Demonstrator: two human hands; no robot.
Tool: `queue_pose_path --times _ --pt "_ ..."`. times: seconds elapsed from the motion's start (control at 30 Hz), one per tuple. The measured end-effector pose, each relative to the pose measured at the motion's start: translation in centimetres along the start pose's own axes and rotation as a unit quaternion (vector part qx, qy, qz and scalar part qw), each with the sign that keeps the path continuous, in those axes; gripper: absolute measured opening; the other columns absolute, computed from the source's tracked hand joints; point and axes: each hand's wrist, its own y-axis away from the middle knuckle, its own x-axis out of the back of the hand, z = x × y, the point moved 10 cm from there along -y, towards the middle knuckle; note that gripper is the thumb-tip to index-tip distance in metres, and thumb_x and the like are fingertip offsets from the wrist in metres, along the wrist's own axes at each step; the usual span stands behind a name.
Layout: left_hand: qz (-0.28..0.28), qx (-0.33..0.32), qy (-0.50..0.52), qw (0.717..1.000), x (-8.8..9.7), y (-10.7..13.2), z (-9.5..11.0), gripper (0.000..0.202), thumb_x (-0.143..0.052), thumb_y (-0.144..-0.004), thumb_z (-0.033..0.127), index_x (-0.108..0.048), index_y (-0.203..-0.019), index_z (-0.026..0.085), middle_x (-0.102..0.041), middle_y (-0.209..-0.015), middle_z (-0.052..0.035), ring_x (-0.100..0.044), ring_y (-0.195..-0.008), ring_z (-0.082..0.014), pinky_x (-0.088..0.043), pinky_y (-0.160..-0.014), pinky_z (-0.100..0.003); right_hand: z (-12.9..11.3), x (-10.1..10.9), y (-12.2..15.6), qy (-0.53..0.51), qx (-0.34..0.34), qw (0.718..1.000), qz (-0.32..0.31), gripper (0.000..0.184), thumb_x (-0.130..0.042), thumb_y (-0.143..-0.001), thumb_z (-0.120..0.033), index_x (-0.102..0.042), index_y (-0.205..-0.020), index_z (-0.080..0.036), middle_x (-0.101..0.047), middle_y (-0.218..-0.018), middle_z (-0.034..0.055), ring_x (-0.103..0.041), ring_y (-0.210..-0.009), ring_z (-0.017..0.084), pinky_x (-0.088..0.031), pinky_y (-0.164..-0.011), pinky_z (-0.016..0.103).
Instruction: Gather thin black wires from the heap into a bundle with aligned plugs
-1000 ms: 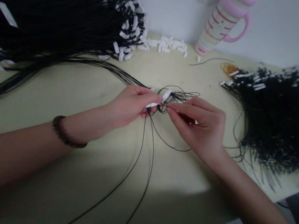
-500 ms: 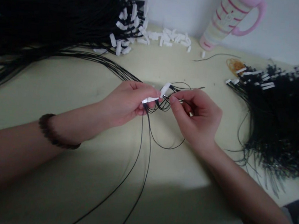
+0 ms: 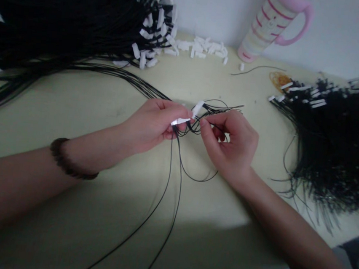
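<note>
The right hand (image 3: 229, 147) is drawing back and curling in, its fingers (image 3: 216, 117) bending further toward the palm; its thumb and forefinger are closing at the tangle of black cords (image 3: 194, 129) just ahead of them, though I cannot tell whether they are gripping a strand. The left hand (image 3: 153, 123) is clenching the cords and a white tag (image 3: 179, 121) between its fingertips; a second white tag (image 3: 197, 109) is standing up just past those fingertips; long cord ends are trailing down from below the fingers across the cream table (image 3: 73, 111). A bead bracelet (image 3: 69, 160) is circling the wrist behind the left fingers. Well beyond the fingers, a large bundle of tagged black cords (image 3: 66, 18) is lying to the left and a second bundle (image 3: 337, 141) to the right; a heap of loose white tags (image 3: 200, 47) and a pink-striped tumbler (image 3: 274, 29) are standing straight ahead.
</note>
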Motion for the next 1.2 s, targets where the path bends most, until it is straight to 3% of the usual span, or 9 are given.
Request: queue_pose_path --times 0.43,0.7,1.2 --pt "0.012 -0.020 0.006 1.000 0.1 0.1 0.0 0.017 -0.062 -0.070 0.020 -0.058 -0.054 0.016 -0.050 -0.054 0.0019 -0.042 -0.048 -0.0046 -0.027 -0.041 -0.019 -0.9 -0.1 0.3 0.023 0.037 0.999 -0.021 0.011 -0.048 -0.088 -0.021 -0.058 -0.083 -0.019 -0.055 -0.072 0.0031 -0.050 -0.066 0.013 -0.040 -0.060 0.027" --pt "0.016 -0.028 0.033 0.999 0.2 0.1 0.0 0.014 -0.064 -0.069 0.020 -0.061 -0.056 0.015 -0.050 -0.053 0.0013 -0.043 -0.046 -0.0046 -0.028 -0.039 -0.017 -0.7 -0.2 0.3 0.014 0.051 0.998 -0.015 0.011 -0.050 -0.087 -0.021 -0.058 -0.080 -0.016 -0.054 -0.069 0.0011 -0.047 -0.061 0.010 -0.038 -0.056 0.025" --pt "0.027 -0.042 0.035 0.998 0.3 0.1 0.2 0.013 -0.065 -0.068 0.021 -0.063 -0.056 0.014 -0.051 -0.053 0.0013 -0.045 -0.047 -0.0053 -0.030 -0.040 -0.016 0.8 -0.5 0.2 -0.027 -0.014 1.000 -0.003 0.010 -0.053 -0.085 -0.021 -0.058 -0.079 -0.015 -0.055 -0.070 0.0000 -0.047 -0.059 0.008 -0.037 -0.054 0.023"
